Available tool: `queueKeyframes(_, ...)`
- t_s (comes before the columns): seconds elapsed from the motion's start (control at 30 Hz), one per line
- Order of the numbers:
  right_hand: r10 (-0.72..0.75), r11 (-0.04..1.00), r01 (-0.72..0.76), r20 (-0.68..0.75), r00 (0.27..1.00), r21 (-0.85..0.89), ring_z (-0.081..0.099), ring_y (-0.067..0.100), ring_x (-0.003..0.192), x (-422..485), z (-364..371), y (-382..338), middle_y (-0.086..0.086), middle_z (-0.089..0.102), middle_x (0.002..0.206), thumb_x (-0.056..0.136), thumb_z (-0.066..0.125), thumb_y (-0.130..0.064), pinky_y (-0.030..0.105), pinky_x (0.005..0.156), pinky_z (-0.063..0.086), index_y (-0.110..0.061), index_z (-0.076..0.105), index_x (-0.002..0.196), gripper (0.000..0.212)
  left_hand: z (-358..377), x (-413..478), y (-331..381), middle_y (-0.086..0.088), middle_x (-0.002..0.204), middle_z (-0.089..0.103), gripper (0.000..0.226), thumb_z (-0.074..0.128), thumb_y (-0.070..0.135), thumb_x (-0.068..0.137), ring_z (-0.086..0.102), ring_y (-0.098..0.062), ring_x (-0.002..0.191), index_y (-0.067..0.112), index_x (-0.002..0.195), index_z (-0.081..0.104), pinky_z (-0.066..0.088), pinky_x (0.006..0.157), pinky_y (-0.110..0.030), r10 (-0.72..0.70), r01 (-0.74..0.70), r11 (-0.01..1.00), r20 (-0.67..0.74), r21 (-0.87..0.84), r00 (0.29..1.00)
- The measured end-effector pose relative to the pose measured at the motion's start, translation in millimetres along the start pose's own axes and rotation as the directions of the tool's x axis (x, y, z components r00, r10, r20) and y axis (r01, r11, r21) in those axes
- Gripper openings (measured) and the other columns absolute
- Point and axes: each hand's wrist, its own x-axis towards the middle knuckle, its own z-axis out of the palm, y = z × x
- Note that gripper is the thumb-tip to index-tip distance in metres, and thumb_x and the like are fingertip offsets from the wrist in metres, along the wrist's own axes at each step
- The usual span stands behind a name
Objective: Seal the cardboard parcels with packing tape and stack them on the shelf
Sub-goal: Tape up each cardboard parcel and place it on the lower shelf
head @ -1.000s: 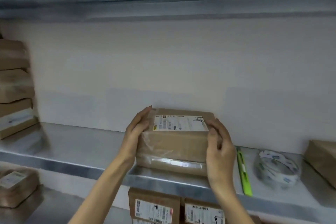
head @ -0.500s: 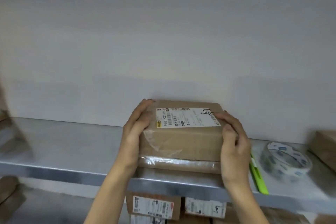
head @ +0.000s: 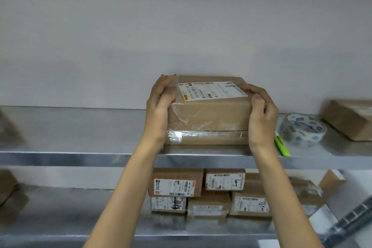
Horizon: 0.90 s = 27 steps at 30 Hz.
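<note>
Parcel stack [head: 201, 193], white labels facing out, sits nearest on lower shelf [head: 60, 217], behind both forearms. Above it, upper shelf [head: 60, 157]: brown taped parcel [head: 209, 121] rests near front edge, white label [head: 211, 90] on top. Left hand [head: 159, 110] clamps parcel's left side, fingers over top edge. Right hand [head: 261, 119] clamps right side, fingertips on label corner. Right of right hand: green pen-like tool [head: 281, 145], tape roll [head: 302, 130], another brown box [head: 348, 121] farther right. White wall [head: 181, 26] behind.

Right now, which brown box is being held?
The parcel on the upper shelf, gripped between the left hand and the right hand. The stacked boxes below and the box at far right lie untouched.
</note>
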Motion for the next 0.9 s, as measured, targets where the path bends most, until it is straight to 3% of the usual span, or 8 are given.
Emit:
queueKeyframes(0.27,0.021,1.000,-0.021,0.002,1.000,-0.022,0.059,0.002,0.105,0.4,-1.1,-0.6,-0.002,0.068,0.110,0.088,0.036,-0.019,0.019,0.091,0.044,-0.008,0.067,0.107,0.038,2.4,-2.8,3.6,0.009,0.137,0.052,0.050,0.047,0.022,0.076,0.040,0.004,0.133,0.011,0.122,0.062,0.035,0.098,-0.004,0.003,-0.003,1.000,-0.012,-0.001,1.000)
queueKeyframes(0.4,0.012,1.000,-0.012,0.000,1.000,0.002,0.059,0.002,0.106,-1.2,-1.4,-0.7,-0.002,0.068,0.111,0.088,0.037,-0.019,0.018,0.091,0.044,-0.008,0.068,0.108,0.038,1.8,-3.1,0.7,0.012,0.131,0.055,0.047,0.047,0.022,0.076,0.038,-0.002,0.136,0.012,0.119,0.064,0.032,0.113,-0.023,0.018,-0.018,1.000,-0.033,0.007,0.999)
queueKeyframes(0.57,0.010,1.000,-0.010,-0.003,1.000,-0.001,0.060,0.004,0.106,-0.4,-1.9,1.0,-0.002,0.069,0.111,0.087,0.037,-0.023,0.021,0.091,0.044,-0.009,0.068,0.107,0.039,3.5,-3.3,0.9,0.003,0.139,0.053,0.048,0.048,0.022,0.075,0.039,-0.004,0.136,0.013,0.119,0.064,0.031,0.115,-0.027,0.001,0.000,1.000,-0.047,0.016,0.999)
queueKeyframes(0.63,0.017,1.000,-0.017,0.001,1.000,-0.008,0.060,0.003,0.105,-1.5,-2.0,0.3,-0.002,0.069,0.111,0.086,0.037,-0.025,0.021,0.091,0.044,-0.009,0.068,0.108,0.041,1.8,-3.5,0.5,0.001,0.141,0.052,0.052,0.054,0.028,0.072,0.041,-0.009,0.136,0.017,0.122,0.063,0.032,0.116,-0.037,-0.012,0.013,1.000,-0.050,0.017,0.999)
queueKeyframes(0.7,0.032,0.999,-0.032,0.008,0.999,-0.004,0.059,-0.002,0.106,-3.0,-2.7,-1.9,-0.005,0.068,0.113,0.087,0.038,-0.023,0.015,0.091,0.042,-0.010,0.067,0.112,0.040,0.1,-2.9,-1.9,0.000,0.141,0.052,0.060,0.057,0.034,0.067,0.045,-0.018,0.134,0.021,0.125,0.059,0.036,0.112,-0.043,-0.040,0.039,0.999,-0.041,-0.022,0.998)
queueKeyframes(0.8,0.060,0.998,-0.060,-0.015,0.998,-0.013,0.054,-0.020,0.095,-4.8,-3.4,-6.9,-0.009,0.061,0.127,0.097,0.042,-0.016,-0.001,0.083,0.037,-0.013,0.061,0.127,0.036,1.0,-4.3,0.4,0.000,0.139,0.052,0.067,0.057,0.031,0.067,0.053,-0.017,0.125,0.022,0.132,0.048,0.048,0.098,-0.031,-0.130,0.125,0.989,-0.060,-0.080,0.990)
queueKeyframes(0.9,0.072,0.997,-0.073,-0.031,0.997,-0.025,0.050,-0.028,0.078,-6.6,-3.2,-8.8,-0.009,0.056,0.130,0.099,0.040,-0.009,-0.007,0.071,0.034,-0.012,0.054,0.135,0.038,1.0,-7.6,6.3,-0.005,0.138,0.052,0.092,0.060,0.048,0.054,0.054,-0.021,0.124,0.022,0.140,0.040,0.044,0.105,-0.040,-0.232,0.230,0.972,-0.053,-0.040,0.971)
